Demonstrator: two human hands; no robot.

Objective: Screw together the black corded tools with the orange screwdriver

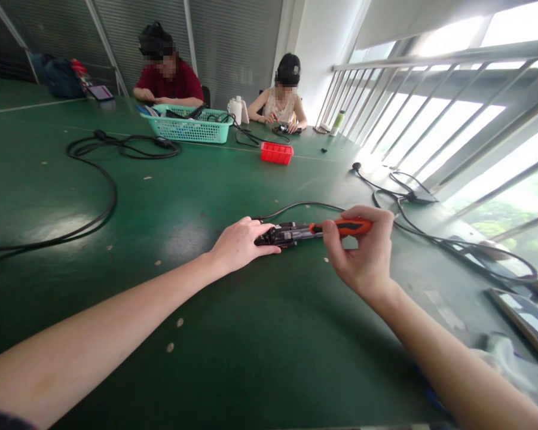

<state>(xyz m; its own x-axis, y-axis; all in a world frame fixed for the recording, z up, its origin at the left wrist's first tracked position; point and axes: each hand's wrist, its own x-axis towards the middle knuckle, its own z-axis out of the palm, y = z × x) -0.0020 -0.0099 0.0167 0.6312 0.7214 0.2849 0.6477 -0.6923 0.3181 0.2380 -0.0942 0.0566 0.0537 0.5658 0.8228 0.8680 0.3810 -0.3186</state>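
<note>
On the green table [251, 334] lies a long, dark corded device [287, 235] with what look like inner parts showing; its exact kind I cannot make out. My left hand [237, 243] grips the device's left end between thumb and fingers. An orange and black screwdriver [353, 226] is in my right hand [368, 254], fingers wrapped round its handle. The screwdriver points left, along the device; its tip is too small to make out. A thin black cord [305, 204] runs behind the device and passes behind my right hand.
Ahead stand a mint-green basket [188, 130] of tools and cords and a red tray [277, 154]. Black cables [112, 179] lie left, with more cords [403, 197] at right. Two people sit across the table. A metal railing [385, 107] lines the right side.
</note>
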